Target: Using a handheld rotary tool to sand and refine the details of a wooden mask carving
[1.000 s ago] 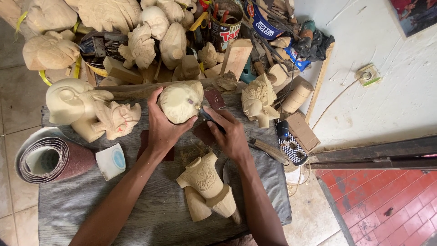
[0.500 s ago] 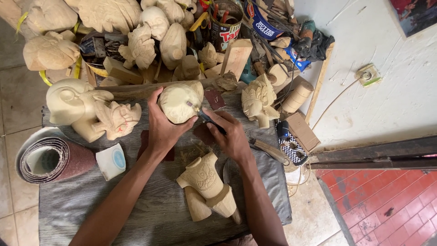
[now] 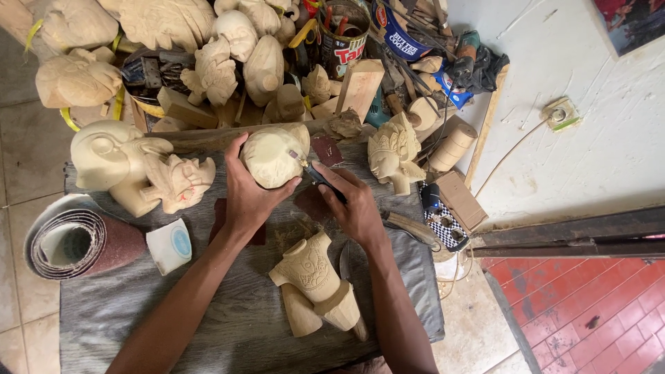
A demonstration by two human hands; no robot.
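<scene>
A rounded, pale wooden carving sits at the centre of the scene, propped on the grey cloth that covers the work surface. The person's left hand wraps around the piece from below, thumb and fingers closed against its sides. At about four o'clock from the carving, the right hand is clenched around a slim carving tool, whose metal tip touches the wood's right flank.

At six o'clock from the hands, near the person's forearms, a carved torso figure lies on the cloth. At nine o'clock stand two unfinished heads, a smooth large one and a smaller grimacing mask leaning against it. Lower, at about eight o'clock, a roll of sandpaper rests at the cloth's edge, with a small white-and-blue pad just beside it.

At three o'clock a carved crowned head stands upright, and past it a chequered pouch lies by a cardboard box. From eleven to one o'clock, a heap of rough-cut wooden figures, offcuts and a tin can holding tools crowds the far side. Red floor tiles show at five o'clock, beyond a dark rail.
</scene>
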